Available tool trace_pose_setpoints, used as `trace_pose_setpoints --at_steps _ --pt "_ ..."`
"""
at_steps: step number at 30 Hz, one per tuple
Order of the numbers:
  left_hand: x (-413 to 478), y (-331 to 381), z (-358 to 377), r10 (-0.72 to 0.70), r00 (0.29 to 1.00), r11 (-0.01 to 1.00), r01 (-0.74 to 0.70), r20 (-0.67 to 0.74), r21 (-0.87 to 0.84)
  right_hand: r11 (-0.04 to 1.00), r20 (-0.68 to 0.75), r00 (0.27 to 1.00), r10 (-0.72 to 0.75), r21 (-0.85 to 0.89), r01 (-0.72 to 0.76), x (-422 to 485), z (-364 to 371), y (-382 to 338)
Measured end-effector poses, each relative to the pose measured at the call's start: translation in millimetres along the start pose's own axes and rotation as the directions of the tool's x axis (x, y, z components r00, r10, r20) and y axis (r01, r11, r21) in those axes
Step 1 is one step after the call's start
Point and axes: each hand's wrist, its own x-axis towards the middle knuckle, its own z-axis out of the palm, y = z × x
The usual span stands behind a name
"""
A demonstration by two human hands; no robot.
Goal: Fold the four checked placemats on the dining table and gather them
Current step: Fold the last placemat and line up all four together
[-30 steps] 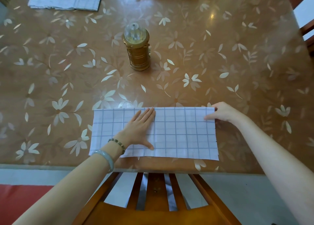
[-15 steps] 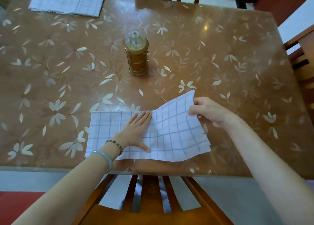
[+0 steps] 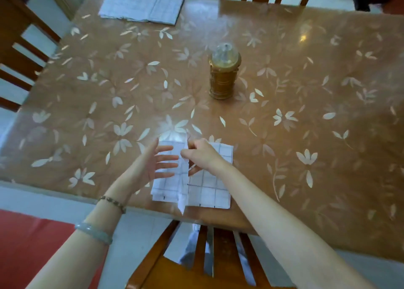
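Head view looks down on a dining table point(image 3: 306, 92) covered in a brown, flower-patterned sheet; a white checked placemat point(image 3: 207, 190) lies at the near edge, just in front of the person, with its near hem level with the table's rim. Its lower layer lies flat, while an upper flap stands up along the middle of the cloth and is seen almost edge-on. The right hand point(image 3: 202, 155) has its fingers curled and pinches the top of that raised flap; the left hand point(image 3: 150, 164) is beside it over the left part of the placemat, with fingers straight and spread and the palm turned toward the flap. Whether the left hand touches the cloth cannot be told. A bead bracelet point(image 3: 112, 202) and a pale bangle point(image 3: 94, 233) sit on the left wrist.

At the far left corner of the table lies a flat pile of folded checked placemats point(image 3: 142, 6), well apart from the one in hand; how many it holds cannot be told. A golden lantern point(image 3: 224, 74) with a clear dome stands upright near the middle of the table; a wooden chair point(image 3: 218, 256) is pushed in below the near edge, between the forearms.
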Motion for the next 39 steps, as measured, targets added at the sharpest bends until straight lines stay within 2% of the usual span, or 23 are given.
trace_pose_setpoints --at_steps 3,5,7,9,11,13,15,17,18,19,23,27,32,33,34,35,37,39 --pt "-5 -13 -9 -0.085 0.996 0.977 0.085 -0.01 0.198 0.999 -0.051 0.997 0.053 -0.006 -0.054 26 22 14" --pt "-3 -23 -8 -0.081 0.996 0.935 0.087 -0.032 0.343 0.995 -0.098 0.994 0.051 -0.086 -0.06 39 29 22" --pt "5 -32 -6 -0.032 0.993 0.893 0.081 -0.116 0.442 0.994 -0.099 0.994 0.044 -0.092 -0.053 47 32 29" --pt "11 -40 -5 0.03 0.974 0.874 0.084 -0.226 0.479 0.998 -0.046 0.998 0.04 -0.047 -0.042 51 34 33" --pt "14 -43 -4 0.065 0.952 0.89 0.08 -0.299 0.448 0.997 -0.025 1.0 0.009 -0.079 -0.011 48 30 36" --pt "13 -44 -1 0.105 0.929 0.881 0.078 -0.355 0.467 0.987 -0.098 0.993 -0.069 -0.151 0.054 39 20 42" --pt "13 -47 -2 0.161 0.896 0.83 0.104 -0.414 0.548 0.932 -0.266 0.938 -0.221 -0.341 0.123 31 3 55" --pt "13 -51 -5 0.206 0.864 0.809 0.114 -0.46 0.577 0.809 -0.401 0.824 -0.401 -0.577 0.112 21 -15 69" --pt "12 -53 -6 0.217 0.852 0.801 0.123 -0.476 0.585 0.751 -0.419 0.786 -0.455 -0.654 0.086 19 -24 77" --pt "11 -54 -7 0.213 0.842 0.8 0.141 -0.496 0.583 0.708 -0.411 0.782 -0.469 -0.704 0.055 17 -31 84" --pt "8 -60 -7 0.232 0.818 0.758 0.187 -0.526 0.625 0.59 -0.301 0.87 -0.39 -0.807 -0.015 13 -44 106" --pt "10 -59 -6 0.257 0.811 0.72 0.202 -0.525 0.664 0.537 -0.274 0.874 -0.402 -0.843 -0.017 14 -46 118" --pt "10 -56 -3 0.283 0.804 0.693 0.206 -0.524 0.691 0.534 -0.276 0.869 -0.41 -0.845 -0.016 15 -47 125" --pt "10 -55 -2 0.33 0.784 0.669 0.198 -0.525 0.716 0.534 -0.272 0.874 -0.402 -0.845 -0.017 16 -47 125" --pt "10 -56 -1 0.419 0.753 0.604 0.185 -0.507 0.775 0.534 -0.266 0.879 -0.395 -0.845 -0.017 16 -48 126" --pt "11 -56 1 0.523 0.725 0.495 0.17 -0.448 0.852 0.537 -0.265 0.882 -0.389 -0.843 -0.017 16 -48 126" --pt "16 -57 12 0.666 0.715 0.237 0.066 -0.212 0.969 0.535 -0.275 0.877 -0.393 -0.844 -0.025 16 -49 128" --pt "28 -58 30 0.676 0.733 0.008 -0.107 0.074 0.994 0.496 -0.3 0.862 -0.408 -0.866 -0.066 14 -51 131"
